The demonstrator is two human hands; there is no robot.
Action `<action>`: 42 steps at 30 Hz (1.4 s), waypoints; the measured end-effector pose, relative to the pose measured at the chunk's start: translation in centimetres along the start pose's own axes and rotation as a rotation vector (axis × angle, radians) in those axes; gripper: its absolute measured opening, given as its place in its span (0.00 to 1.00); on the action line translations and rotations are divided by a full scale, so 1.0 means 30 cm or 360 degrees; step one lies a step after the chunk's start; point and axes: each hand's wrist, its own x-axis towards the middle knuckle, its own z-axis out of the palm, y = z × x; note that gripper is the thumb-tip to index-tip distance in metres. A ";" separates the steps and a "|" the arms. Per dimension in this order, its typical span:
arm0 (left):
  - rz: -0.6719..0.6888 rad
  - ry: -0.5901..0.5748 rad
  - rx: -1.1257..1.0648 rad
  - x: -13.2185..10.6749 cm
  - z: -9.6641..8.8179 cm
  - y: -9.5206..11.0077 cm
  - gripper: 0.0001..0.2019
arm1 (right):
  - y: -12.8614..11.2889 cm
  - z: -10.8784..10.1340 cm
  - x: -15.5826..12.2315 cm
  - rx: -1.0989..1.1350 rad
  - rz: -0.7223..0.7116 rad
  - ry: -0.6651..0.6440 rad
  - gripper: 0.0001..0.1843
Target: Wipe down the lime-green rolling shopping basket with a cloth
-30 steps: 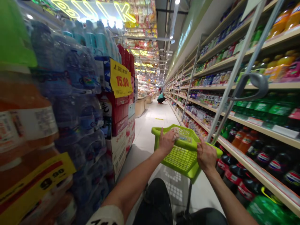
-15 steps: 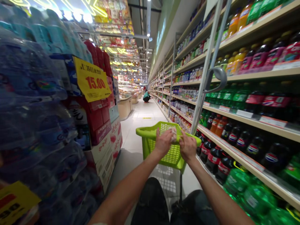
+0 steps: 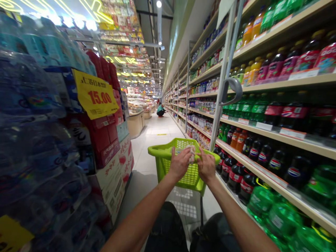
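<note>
In front of my knees stands a lime-green plastic shopping basket (image 3: 162,166) with perforated walls, tilted slightly. My left hand (image 3: 179,165) is on its near rim, closed on a crumpled whitish cloth (image 3: 192,154) that bulges out past the fingers. The thumb sticks up at the rim. Just right of the cloth, my right hand (image 3: 207,167) has its fingers over the same rim and grips the basket. What lies inside the basket is mostly hidden by my hands.
Shelves of soda bottles (image 3: 275,162) line the right side, with a grey hook-shaped bracket (image 3: 232,91) on the upright. Shrink-wrapped water bottles (image 3: 36,147) and cartons (image 3: 111,187) with a yellow price sign (image 3: 96,96) crowd the left. A crouching person (image 3: 160,110) is far down the aisle.
My view has turned slightly right, so the surroundings sit further left. The cloth in my left hand has shifted slightly downward along the rim. My right hand keeps its hold.
</note>
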 end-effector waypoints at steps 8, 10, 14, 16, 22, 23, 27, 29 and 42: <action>-0.0295 0.0075 0.0034 0.004 0.006 -0.014 0.12 | 0.004 -0.005 0.000 -0.0017 0.0051 0.0028 0.25; -0.0007 0.0025 -0.0007 0.005 0.038 0.041 0.12 | 0.009 -0.005 -0.001 -0.0033 0.0040 0.0028 0.25; 0.0000 0.0056 -0.0010 -0.012 0.018 0.000 0.11 | 0.023 -0.012 -0.005 -0.0016 -0.0031 0.0009 0.25; -0.0316 0.0161 0.0037 -0.018 -0.016 -0.059 0.11 | 0.024 -0.012 -0.006 -0.0006 -0.0059 0.0014 0.24; -0.0104 0.0066 -0.0021 0.001 0.010 0.011 0.12 | 0.012 0.003 -0.007 -0.0037 -0.0044 0.0058 0.25; -0.0013 0.0041 -0.0036 0.003 0.018 0.027 0.12 | 0.013 0.002 -0.007 -0.0033 -0.0055 0.0051 0.25; -0.0252 0.0076 -0.0009 0.000 -0.021 -0.031 0.12 | 0.024 -0.006 -0.008 -0.0008 -0.0108 0.0049 0.25; -0.0548 0.0138 0.0037 -0.003 -0.048 -0.075 0.13 | 0.027 -0.007 -0.007 -0.0013 -0.0099 0.0084 0.25; -0.0242 0.0097 0.0002 -0.018 -0.029 -0.052 0.12 | 0.063 -0.018 -0.012 -0.0020 -0.0070 0.0107 0.24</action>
